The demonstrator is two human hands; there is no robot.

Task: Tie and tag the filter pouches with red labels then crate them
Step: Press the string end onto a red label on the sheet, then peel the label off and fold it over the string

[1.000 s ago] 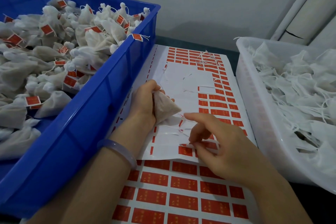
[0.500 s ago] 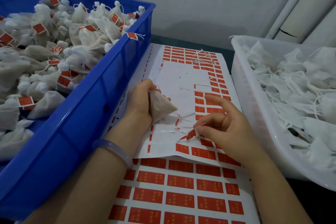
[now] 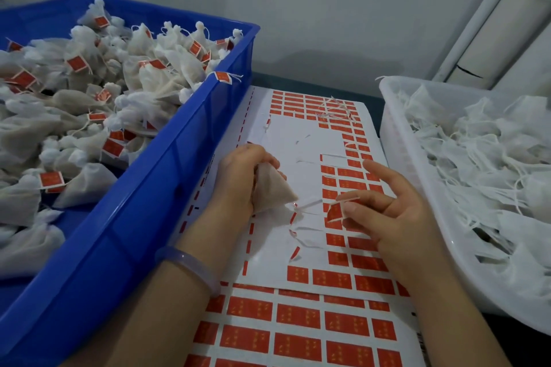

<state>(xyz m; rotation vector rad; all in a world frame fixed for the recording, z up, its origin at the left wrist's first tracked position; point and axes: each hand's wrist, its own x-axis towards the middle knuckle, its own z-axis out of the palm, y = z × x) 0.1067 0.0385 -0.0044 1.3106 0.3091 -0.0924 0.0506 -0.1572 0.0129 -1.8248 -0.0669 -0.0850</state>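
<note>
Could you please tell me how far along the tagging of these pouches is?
Done: the blue crate is piled with tagged pouches. In hand: the left hand grips one filter pouch over the label sheet, while the right hand pinches a peeled red label, not visibly on the pouch yet. Left: the white basket holds many untagged pouches.

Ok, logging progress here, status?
Left hand grips pouch. Right hand pinches red label, lifted off sheet. Label not yet on pouch. Nothing in the way.

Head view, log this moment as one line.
left hand: grips filter pouch | right hand: pinches red label | blue crate: holds tagged pouches
</note>
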